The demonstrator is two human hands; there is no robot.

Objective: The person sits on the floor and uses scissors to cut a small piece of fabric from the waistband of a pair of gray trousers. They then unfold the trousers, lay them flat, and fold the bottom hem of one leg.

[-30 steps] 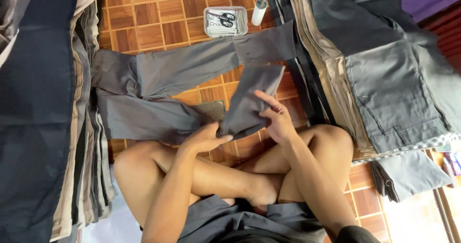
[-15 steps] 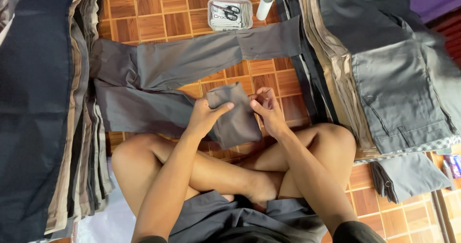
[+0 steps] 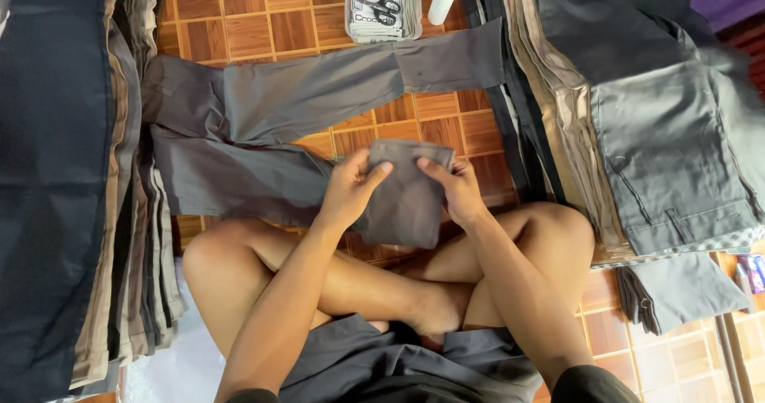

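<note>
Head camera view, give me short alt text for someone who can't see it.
A person sitting cross-legged on a tiled floor holds the cuff end of a grey trouser leg with the left hand and right hand. The grey trousers lie spread ahead, stacks of folded trousers on both sides.

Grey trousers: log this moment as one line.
left hand: grips trouser-leg end | right hand: grips same end | grey trousers: spread on tiled floor | garment stacks: both sides

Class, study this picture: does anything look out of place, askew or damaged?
Nothing looks damaged or spilled. The grey trousers lie spread across the tiled floor between neat stacks, one leg end doubled back and held by the left hand and right hand.
</note>
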